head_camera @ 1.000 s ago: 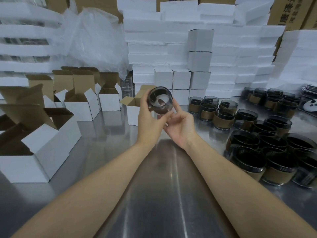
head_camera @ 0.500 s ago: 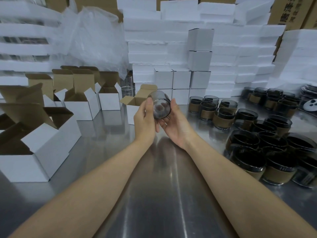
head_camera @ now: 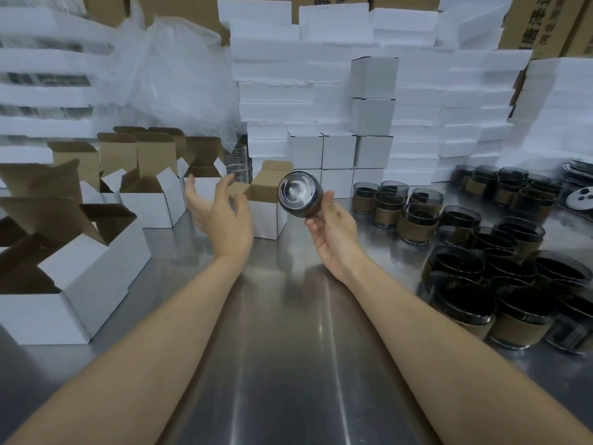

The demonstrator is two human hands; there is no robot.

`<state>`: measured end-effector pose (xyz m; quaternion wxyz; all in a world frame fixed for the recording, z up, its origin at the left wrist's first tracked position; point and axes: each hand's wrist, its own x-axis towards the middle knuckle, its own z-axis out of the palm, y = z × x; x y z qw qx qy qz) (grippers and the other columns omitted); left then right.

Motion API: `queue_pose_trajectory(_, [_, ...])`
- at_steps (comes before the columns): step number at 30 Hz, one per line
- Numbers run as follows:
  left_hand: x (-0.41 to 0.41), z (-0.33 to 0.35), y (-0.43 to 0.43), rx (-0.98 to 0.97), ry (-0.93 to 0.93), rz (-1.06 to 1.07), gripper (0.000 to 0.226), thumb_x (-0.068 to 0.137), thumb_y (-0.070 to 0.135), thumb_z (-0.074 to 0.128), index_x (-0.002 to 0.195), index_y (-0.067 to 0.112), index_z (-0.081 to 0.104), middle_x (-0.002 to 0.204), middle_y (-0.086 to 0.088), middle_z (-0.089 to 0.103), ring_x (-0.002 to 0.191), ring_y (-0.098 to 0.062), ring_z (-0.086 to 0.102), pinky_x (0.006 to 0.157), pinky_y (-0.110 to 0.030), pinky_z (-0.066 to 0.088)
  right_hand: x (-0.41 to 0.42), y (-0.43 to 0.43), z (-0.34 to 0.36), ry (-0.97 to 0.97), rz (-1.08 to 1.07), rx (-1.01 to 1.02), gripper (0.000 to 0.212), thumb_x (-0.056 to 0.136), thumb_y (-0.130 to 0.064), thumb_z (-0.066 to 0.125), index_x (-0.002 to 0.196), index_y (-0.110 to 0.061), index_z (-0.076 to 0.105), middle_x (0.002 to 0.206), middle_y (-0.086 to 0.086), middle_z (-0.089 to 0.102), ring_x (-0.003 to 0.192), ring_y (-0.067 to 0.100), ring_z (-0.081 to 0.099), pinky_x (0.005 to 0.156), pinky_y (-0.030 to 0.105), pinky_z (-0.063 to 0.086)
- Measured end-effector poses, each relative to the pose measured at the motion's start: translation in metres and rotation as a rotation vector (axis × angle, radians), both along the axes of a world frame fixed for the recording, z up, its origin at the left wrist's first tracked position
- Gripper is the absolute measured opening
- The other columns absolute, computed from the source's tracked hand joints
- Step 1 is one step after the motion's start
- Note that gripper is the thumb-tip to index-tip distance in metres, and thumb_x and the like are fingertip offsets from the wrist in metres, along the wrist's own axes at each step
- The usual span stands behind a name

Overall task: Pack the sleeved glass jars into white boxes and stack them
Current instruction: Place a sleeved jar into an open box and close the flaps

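Gripping sleeved glass jar [head_camera: 300, 195] in right hand [head_camera: 333, 234] fingers [head_camera: 328, 202], tilted, above table [head_camera: 288, 348].
Holding left hand [head_camera: 223, 218] empty, fingers spread wide, near open white box [head_camera: 266, 216].

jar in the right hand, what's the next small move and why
Probably steady the open box with the left hand, which is free and nearest it. The right hand holds the jar tilted near that box, whose flaps stand open.

Reflective steel table [head_camera: 288, 364], stacked white foam slabs [head_camera: 269, 97], brown cartons [head_camera: 542, 24]
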<state>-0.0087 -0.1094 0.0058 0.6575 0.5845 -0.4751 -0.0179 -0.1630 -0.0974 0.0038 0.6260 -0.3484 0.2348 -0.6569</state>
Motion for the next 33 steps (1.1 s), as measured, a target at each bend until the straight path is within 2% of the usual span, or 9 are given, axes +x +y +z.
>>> queue_pose_trajectory(2, [0.002,-0.001,-0.003,0.126,0.214,-0.173,0.032,0.099,0.024,0.046,0.129,0.024,0.057,0.156,-0.005,0.014,0.140,-0.016,0.027,0.113,-0.026,0.023,-0.001,0.001,0.001,-0.052,0.017,-0.016,0.013,0.088,-0.011,0.064,0.099,-0.004,0.066,0.084,0.002,0.074,0.069,0.006,0.068,0.062,0.012,0.052])
queue_pose_trajectory(5, [0.007,-0.001,-0.005,0.202,0.383,-0.376,0.044,0.101,0.030,0.041,0.145,0.026,0.039,0.148,0.000,0.040,0.130,-0.015,0.043,0.102,-0.021,0.030,0.001,0.004,0.006,-0.171,0.020,0.047,0.023,0.089,0.016,0.049,0.094,-0.001,0.064,0.076,0.010,0.073,0.071,0.014,0.071,0.064,0.014,0.055])
queue_pose_trajectory(8, [0.005,-0.002,-0.005,0.180,0.333,-0.422,0.049,0.101,0.033,0.042,0.148,0.028,0.031,0.139,0.003,0.051,0.125,-0.011,0.047,0.096,-0.020,0.031,0.004,0.006,0.016,-0.221,-0.018,0.063,0.014,0.090,0.011,0.053,0.095,0.003,0.063,0.070,0.007,0.071,0.056,0.010,0.066,0.054,0.012,0.052])
queue_pose_trajectory(12, [0.004,-0.005,-0.008,0.140,0.177,-0.507,0.063,0.100,0.028,0.048,0.153,0.030,0.014,0.150,0.005,0.034,0.135,-0.010,0.037,0.111,-0.023,0.028,0.001,0.005,0.024,-0.107,-0.110,0.086,0.007,0.092,-0.005,0.059,0.094,-0.007,0.065,0.074,0.002,0.067,0.040,0.005,0.039,0.038,0.013,0.031])
queue_pose_trajectory(15, [0.005,-0.008,-0.011,0.184,0.010,-0.466,0.053,0.100,0.030,0.046,0.150,0.026,0.027,0.153,-0.006,0.026,0.141,-0.018,0.030,0.117,-0.036,0.024,0.000,0.010,0.031,-0.085,-0.139,0.105,0.008,0.093,-0.007,0.057,0.090,-0.007,0.065,0.081,0.004,0.069,0.038,0.005,0.031,0.037,0.014,0.025])
queue_pose_trajectory(19, [0.003,-0.008,-0.010,0.205,-0.020,-0.457,0.039,0.102,0.031,0.041,0.137,0.016,0.048,0.137,-0.010,0.049,0.127,-0.020,0.047,0.106,-0.027,0.035,-0.002,0.012,0.050,-0.024,-0.204,0.054,0.007,0.092,-0.007,0.058,0.091,-0.010,0.065,0.084,0.005,0.067,0.040,0.004,0.037,0.039,0.013,0.030])
queue_pose_trajectory(22, [0.001,-0.007,-0.007,0.173,-0.011,-0.416,0.041,0.102,0.029,0.042,0.134,0.007,0.052,0.127,-0.016,0.059,0.113,-0.022,0.057,0.091,-0.025,0.041,-0.007,0.013,0.066,0.212,-0.326,-0.069,0.015,0.093,-0.009,0.058,0.106,-0.011,0.066,0.074,0.005,0.063,0.045,0.005,0.043,0.048,0.015,0.036])
queue_pose_trajectory(26, [-0.004,-0.003,-0.002,-0.052,-0.056,-0.360,0.030,0.097,0.010,0.053,0.124,0.003,0.063,0.101,-0.007,0.065,0.088,-0.011,0.056,0.076,-0.008,0.041,-0.014,0.016,0.085,0.364,-0.392,-0.159,0.019,0.093,-0.007,0.057,0.111,-0.006,0.064,0.070,0.003,0.065,0.046,0.007,0.050,0.050,0.017,0.040])
queue_pose_trajectory(33, [-0.013,-0.003,0.004,-0.281,-0.276,-0.355,0.021,0.085,0.005,0.070,0.104,-0.002,0.072,0.083,-0.011,0.064,0.070,-0.009,0.053,0.069,-0.018,0.046,-0.010,0.016,0.085,0.885,-0.478,-0.265,0.018,0.092,-0.009,0.058,0.105,-0.005,0.069,0.041,-0.008,0.055,0.039,0.002,0.050,0.051,0.015,0.044])
